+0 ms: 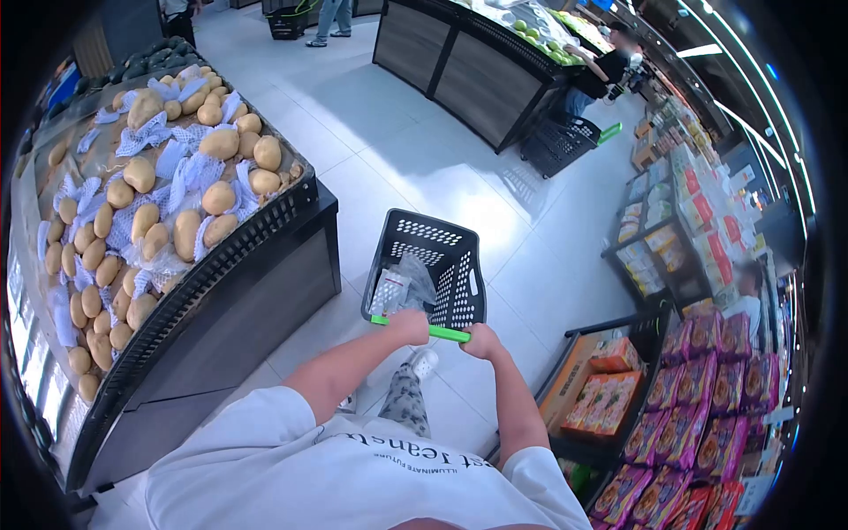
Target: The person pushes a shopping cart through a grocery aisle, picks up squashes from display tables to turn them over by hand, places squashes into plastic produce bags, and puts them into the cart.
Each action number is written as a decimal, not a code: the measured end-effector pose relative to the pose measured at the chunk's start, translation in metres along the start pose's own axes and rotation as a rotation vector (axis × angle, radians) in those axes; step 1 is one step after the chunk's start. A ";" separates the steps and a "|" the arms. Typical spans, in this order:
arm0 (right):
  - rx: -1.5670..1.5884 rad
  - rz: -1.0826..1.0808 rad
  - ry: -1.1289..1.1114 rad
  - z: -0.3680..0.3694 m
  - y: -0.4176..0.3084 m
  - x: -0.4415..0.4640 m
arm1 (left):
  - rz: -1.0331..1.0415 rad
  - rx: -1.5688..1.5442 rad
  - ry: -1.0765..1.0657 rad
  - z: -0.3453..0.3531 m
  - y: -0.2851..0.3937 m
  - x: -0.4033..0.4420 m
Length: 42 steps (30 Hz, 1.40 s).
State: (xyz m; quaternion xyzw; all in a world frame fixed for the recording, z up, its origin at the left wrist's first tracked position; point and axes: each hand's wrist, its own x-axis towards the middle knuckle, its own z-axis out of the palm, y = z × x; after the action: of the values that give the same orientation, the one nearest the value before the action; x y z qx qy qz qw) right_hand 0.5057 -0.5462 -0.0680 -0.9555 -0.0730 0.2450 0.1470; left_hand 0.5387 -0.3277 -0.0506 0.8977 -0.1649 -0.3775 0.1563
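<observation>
A black rolling basket with perforated walls stands on the tiled floor before me, and its green handle lies across its near side. My left hand is wrapped round the handle near its left part. At the handle's right end my right hand is closed on it too. Inside the basket are a clear plastic bag and a white package with some print on it.
A stand of potatoes with white foam nets rises at the left. Packaged goods fill shelves at the right. Behind are a green produce stand, a person and another black basket. Another person's legs show at the top.
</observation>
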 end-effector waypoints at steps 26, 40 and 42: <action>-0.256 -0.557 -0.175 -0.196 0.033 0.375 | -0.421 -0.320 0.232 -0.199 -0.035 0.212; -0.298 -0.693 -0.236 -0.237 -0.029 0.531 | -0.454 -0.428 0.342 -0.294 -0.129 0.273; -0.311 -0.657 -0.283 -0.238 -0.039 0.545 | -0.458 -0.444 0.309 -0.302 -0.143 0.280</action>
State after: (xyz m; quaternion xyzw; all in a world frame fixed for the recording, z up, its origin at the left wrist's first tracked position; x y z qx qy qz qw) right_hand 1.0931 -0.4527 -0.1001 -0.8489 -0.4309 0.3002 0.0593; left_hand 0.9692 -0.2689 -0.0830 0.9022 0.1521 -0.2890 0.2819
